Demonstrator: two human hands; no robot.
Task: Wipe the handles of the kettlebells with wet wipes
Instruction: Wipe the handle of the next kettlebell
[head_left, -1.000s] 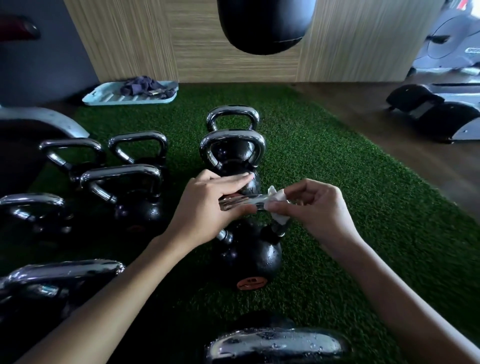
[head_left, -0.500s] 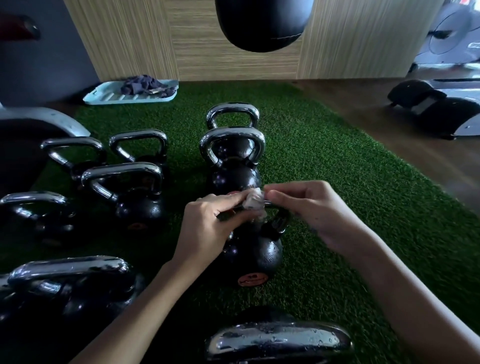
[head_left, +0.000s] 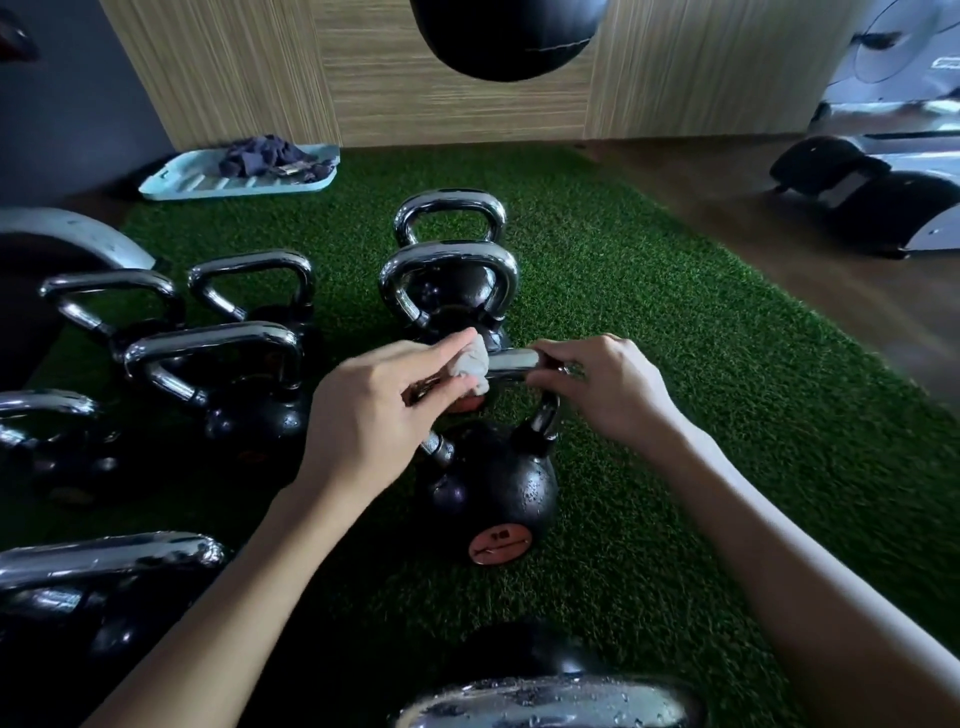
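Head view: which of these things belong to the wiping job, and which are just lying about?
Job: wipe, pinched by left hand; handle, gripped by right hand; other kettlebells.
Lying about: tray with cloth; punching bag; gym machines.

We're in a gym here: chrome-handled kettlebells (head_left: 488, 488) lined up in rows on green artificial turf (head_left: 675, 364). A black punching bag (head_left: 506, 36) hangs overhead, and blurred exercise machines (head_left: 883, 208) sit far right.
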